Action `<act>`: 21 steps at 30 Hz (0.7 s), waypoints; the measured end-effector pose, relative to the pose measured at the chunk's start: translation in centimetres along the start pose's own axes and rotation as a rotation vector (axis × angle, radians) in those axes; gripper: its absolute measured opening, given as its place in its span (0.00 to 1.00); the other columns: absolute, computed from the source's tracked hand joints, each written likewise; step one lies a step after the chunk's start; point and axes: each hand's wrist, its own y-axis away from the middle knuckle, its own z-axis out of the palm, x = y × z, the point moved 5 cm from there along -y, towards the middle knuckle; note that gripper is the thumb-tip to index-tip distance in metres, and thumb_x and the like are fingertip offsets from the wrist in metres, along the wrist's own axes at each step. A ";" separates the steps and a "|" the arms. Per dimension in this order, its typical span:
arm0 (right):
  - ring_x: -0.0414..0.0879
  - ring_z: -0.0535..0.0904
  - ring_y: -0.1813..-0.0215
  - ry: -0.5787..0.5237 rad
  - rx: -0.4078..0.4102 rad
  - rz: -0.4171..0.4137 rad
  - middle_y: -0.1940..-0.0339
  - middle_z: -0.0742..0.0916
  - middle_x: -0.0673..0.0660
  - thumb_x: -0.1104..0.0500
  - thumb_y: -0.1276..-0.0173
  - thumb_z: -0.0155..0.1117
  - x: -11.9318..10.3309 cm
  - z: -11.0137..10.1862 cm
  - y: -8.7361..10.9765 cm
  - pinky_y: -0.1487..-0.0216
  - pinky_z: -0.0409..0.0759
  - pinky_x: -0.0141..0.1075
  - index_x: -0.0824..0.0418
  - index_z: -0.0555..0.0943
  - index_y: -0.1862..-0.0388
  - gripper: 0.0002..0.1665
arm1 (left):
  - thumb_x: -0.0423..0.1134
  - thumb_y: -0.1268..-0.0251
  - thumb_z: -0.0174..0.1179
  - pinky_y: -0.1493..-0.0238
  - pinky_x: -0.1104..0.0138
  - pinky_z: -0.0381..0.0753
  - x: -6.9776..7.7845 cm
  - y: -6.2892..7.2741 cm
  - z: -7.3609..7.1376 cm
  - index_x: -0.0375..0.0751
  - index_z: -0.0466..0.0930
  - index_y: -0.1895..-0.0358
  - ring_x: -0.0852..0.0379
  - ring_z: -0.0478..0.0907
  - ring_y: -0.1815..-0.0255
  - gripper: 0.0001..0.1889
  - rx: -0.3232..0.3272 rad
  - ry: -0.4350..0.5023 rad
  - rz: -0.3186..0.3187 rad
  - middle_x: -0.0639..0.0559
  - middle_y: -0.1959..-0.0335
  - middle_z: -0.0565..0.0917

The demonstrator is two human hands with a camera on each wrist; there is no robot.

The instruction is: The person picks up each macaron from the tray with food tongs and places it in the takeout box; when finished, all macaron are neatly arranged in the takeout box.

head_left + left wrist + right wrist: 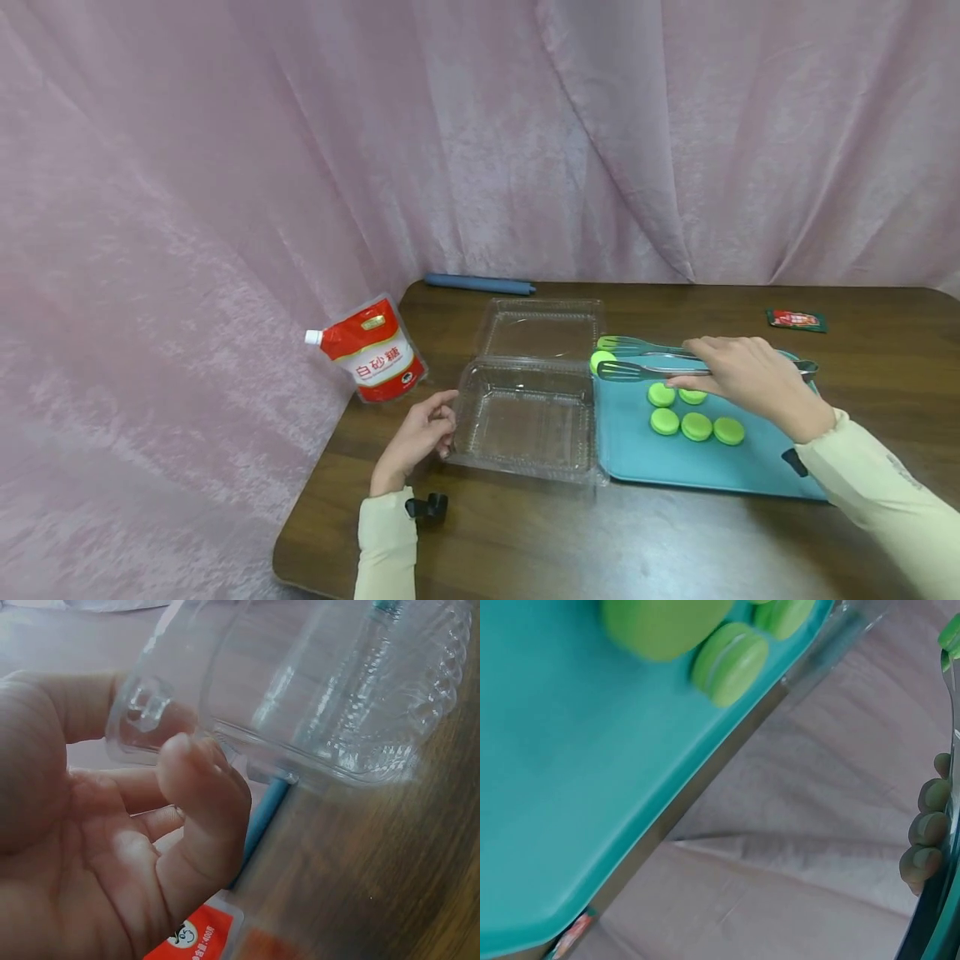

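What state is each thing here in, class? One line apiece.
Clear container: open, lid folded back
Tongs: macaron between their tips
Blue tray: flat, five other macarons visible on it
Sugar pouch: white cap on
Blue rod: lying at back edge
Small packet: lying; seal unclear
Curtain: hanging in folds
Left hand: holding container's edge
Right hand: holding the tongs

Six macarons (697, 427), one tongs (628, 372), one tray (637, 458), one container (528, 425)

I have tongs (939, 919) in my right grip (926, 829), a green macaron (951, 636) at their tip; to its left, more macarons (731, 664) on a turquoise tray (577, 787).
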 end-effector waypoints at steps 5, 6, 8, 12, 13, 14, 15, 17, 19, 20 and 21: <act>0.31 0.57 0.85 -0.012 0.025 -0.061 0.79 0.80 0.44 0.34 0.39 0.69 -0.9 1.0 -1.3 0.85 0.58 0.29 0.59 0.80 0.62 0.29 | 0.23 0.35 0.50 0.78 0.68 0.78 -0.2 0.1 0.2 0.28 0.66 0.29 0.54 0.72 0.74 0.28 0.004 0.007 -0.013 0.46 0.66 0.74; 0.31 0.55 0.84 -0.015 0.027 -0.073 0.81 0.77 0.43 0.35 0.39 0.69 -1.1 1.2 -1.5 0.85 0.56 0.29 0.59 0.79 0.64 0.28 | 0.23 0.35 0.50 0.78 0.68 0.78 -0.2 0.1 0.2 0.28 0.66 0.29 0.54 0.72 0.74 0.28 0.007 0.010 -0.015 0.45 0.66 0.74; 0.31 0.53 0.85 -0.019 0.032 -0.097 0.82 0.75 0.42 0.38 0.41 0.72 -1.5 1.5 -2.1 0.85 0.54 0.29 0.59 0.78 0.65 0.26 | 0.23 0.35 0.50 0.79 0.68 0.78 -0.3 0.2 0.2 0.28 0.66 0.29 0.54 0.72 0.74 0.28 0.007 0.022 -0.019 0.44 0.65 0.74; 0.31 0.52 0.85 -0.038 0.040 -0.132 0.79 0.80 0.46 0.40 0.43 0.74 -2.6 2.0 -3.4 0.85 0.53 0.29 0.61 0.80 0.63 0.26 | 0.24 0.33 0.50 0.80 0.68 0.77 -0.2 0.2 0.1 0.27 0.65 0.29 0.55 0.71 0.75 0.28 0.004 0.031 -0.012 0.43 0.65 0.74; 0.31 0.52 0.85 -0.042 0.037 -0.137 0.79 0.81 0.47 0.41 0.44 0.75 -2.8 2.2 -3.8 0.86 0.54 0.29 0.61 0.81 0.62 0.26 | 0.24 0.33 0.50 0.80 0.68 0.77 -0.1 0.1 0.2 0.26 0.65 0.29 0.55 0.71 0.75 0.28 0.001 0.028 -0.007 0.43 0.66 0.74; 0.31 0.52 0.85 -0.044 0.039 -0.142 0.79 0.80 0.46 0.41 0.44 0.75 -3.1 2.3 -4.1 0.86 0.54 0.29 0.61 0.81 0.63 0.26 | 0.24 0.33 0.50 0.80 0.68 0.77 -0.1 0.1 0.2 0.27 0.66 0.29 0.55 0.71 0.75 0.27 0.003 0.023 -0.002 0.43 0.66 0.74; 0.31 0.51 0.85 -0.046 0.037 -0.145 0.80 0.78 0.45 0.40 0.44 0.75 -3.4 2.5 -4.4 0.86 0.53 0.29 0.61 0.80 0.64 0.26 | 0.25 0.33 0.50 0.80 0.68 0.77 -0.1 0.1 0.2 0.27 0.66 0.30 0.55 0.71 0.75 0.27 0.004 0.018 0.002 0.44 0.67 0.74; 0.31 0.49 0.84 -0.044 0.020 -0.144 0.83 0.71 0.42 0.39 0.43 0.74 -3.8 3.0 -4.9 0.85 0.51 0.29 0.59 0.78 0.68 0.25 | 0.25 0.33 0.50 0.80 0.69 0.77 0.0 0.1 0.2 0.26 0.67 0.30 0.55 0.71 0.76 0.27 0.008 0.013 0.008 0.45 0.67 0.74; 0.32 0.48 0.84 -0.043 0.000 -0.143 0.83 0.66 0.40 0.35 0.40 0.70 -4.3 3.5 -5.5 0.84 0.50 0.29 0.57 0.77 0.70 0.27 | 0.24 0.33 0.50 0.80 0.69 0.76 -0.1 0.0 0.2 0.26 0.67 0.30 0.55 0.71 0.76 0.26 0.014 0.014 0.007 0.46 0.67 0.74; 0.32 0.48 0.84 -0.042 -0.012 -0.142 0.83 0.64 0.40 0.33 0.39 0.68 -4.6 3.8 -5.9 0.84 0.49 0.30 0.56 0.76 0.71 0.29 | 0.24 0.33 0.50 0.80 0.69 0.76 -0.1 0.0 0.2 0.25 0.67 0.30 0.56 0.71 0.76 0.26 0.017 0.013 0.005 0.46 0.67 0.74; 0.33 0.49 0.84 -0.045 -0.032 -0.138 0.83 0.64 0.41 0.31 0.38 0.66 -4.8 4.0 -6.2 0.84 0.49 0.30 0.57 0.76 0.71 0.30 | 0.24 0.33 0.50 0.80 0.69 0.76 -0.1 0.0 0.1 0.25 0.66 0.30 0.55 0.71 0.76 0.26 0.018 0.016 0.003 0.47 0.67 0.73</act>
